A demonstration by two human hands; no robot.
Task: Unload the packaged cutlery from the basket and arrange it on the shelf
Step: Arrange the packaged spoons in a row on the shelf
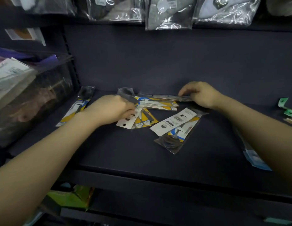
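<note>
Front half of dark shelf [125, 154] bare, wide lane in from edge. Middle blocked: heap of cutlery packs [151, 105] under both hands, loose pack [176, 128] lying diagonal just right of it. Single pack [76, 106] hugs left wall, open gap beside it. Overhead, hanging clear bags [168, 13] crowd top (low clearance there). Blue pack [254, 157] overhangs right front edge.

shelf [142, 152]: I see dark navy, plain
cutlery packs [155, 103]: yellow, white and blue cards
pack near left edge [76, 106]: yellow, white, blue
hanging bags [168, 13]: clear, glossy; grey inside
</note>
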